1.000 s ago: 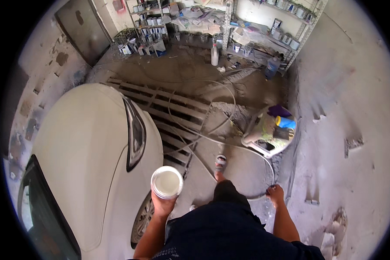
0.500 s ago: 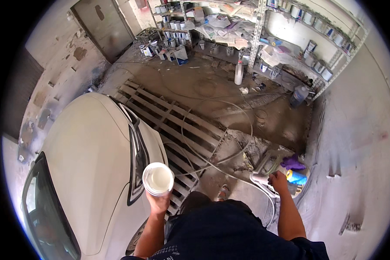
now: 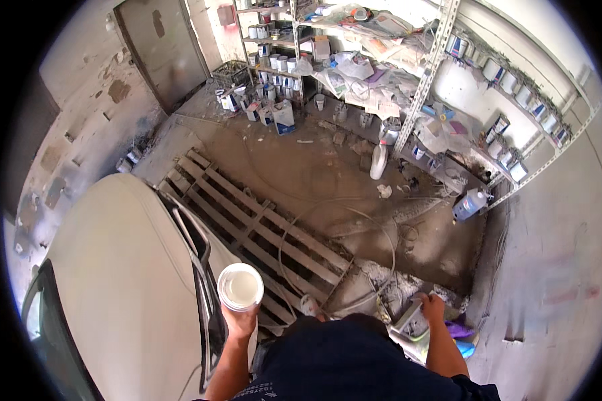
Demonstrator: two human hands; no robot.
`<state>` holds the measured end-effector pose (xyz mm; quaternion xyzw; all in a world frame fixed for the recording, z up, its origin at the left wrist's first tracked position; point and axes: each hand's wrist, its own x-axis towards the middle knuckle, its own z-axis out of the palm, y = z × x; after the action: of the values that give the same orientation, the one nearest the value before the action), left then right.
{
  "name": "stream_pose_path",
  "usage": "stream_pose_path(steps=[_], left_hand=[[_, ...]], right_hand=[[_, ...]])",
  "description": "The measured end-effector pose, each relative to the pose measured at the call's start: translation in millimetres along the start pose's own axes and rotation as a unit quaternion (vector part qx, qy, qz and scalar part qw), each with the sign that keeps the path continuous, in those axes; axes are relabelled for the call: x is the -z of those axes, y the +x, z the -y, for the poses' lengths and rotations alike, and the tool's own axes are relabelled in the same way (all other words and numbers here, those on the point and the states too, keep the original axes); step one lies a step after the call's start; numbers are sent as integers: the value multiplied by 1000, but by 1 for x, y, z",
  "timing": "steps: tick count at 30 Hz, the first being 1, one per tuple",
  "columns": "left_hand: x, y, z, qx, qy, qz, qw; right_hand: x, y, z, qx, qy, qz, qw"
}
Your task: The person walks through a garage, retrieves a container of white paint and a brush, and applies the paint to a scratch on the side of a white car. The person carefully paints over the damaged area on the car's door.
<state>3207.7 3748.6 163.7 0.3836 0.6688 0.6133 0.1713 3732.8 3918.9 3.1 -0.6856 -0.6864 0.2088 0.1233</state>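
Observation:
My left hand (image 3: 241, 321) is wrapped round a white tub (image 3: 240, 287), held upright beside the car. Its top is open and the inside looks pale; whether it holds anything is unclear. Low at the right, my right hand (image 3: 432, 307) is closed at the far edge of a light-coloured stool or tray (image 3: 404, 326). What its fingers grip there is too small to tell. A purple cloth or glove (image 3: 459, 329) and a blue item (image 3: 466, 348) lie just beyond my right forearm.
A pale car (image 3: 124, 267) stands close on my left. Slatted grating (image 3: 254, 224) covers the floor ahead, with a looped hose (image 3: 394, 240) across it. Metal shelves (image 3: 421, 87) hold several cans. A white bottle (image 3: 378, 160) and a bluish jug (image 3: 470, 204) stand before them.
I have stepped forward toward the shelves, and a foot now shows by the grating. The tub stays in my left hand. My right hand has moved to the stool's far edge.

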Motion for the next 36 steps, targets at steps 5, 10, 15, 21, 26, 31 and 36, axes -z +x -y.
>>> stream_pose_path(steps=[5,10,15,21,26,31,36], left_hand=[[-14,107,25,27,-6,23,999],[-39,201,55,42,57,-16,997],[-59,276,93,70,37,-90,993],[-79,381,75,73,49,-114,990],[-68,458,109,82,89,-122,985],[-43,556,168,57,48,-136,988],[-23,685,180,87,58,-101,989]], right_hand=[[-32,42,3,-230,253,-9,940],[-77,139,15,-283,261,50,921],[-142,297,49,-242,235,123,933],[-150,514,306,-200,452,228,839],[-139,599,504,49,248,180,951],[-203,639,523,200,53,134,969],[-261,595,409,155,-360,375,840]])
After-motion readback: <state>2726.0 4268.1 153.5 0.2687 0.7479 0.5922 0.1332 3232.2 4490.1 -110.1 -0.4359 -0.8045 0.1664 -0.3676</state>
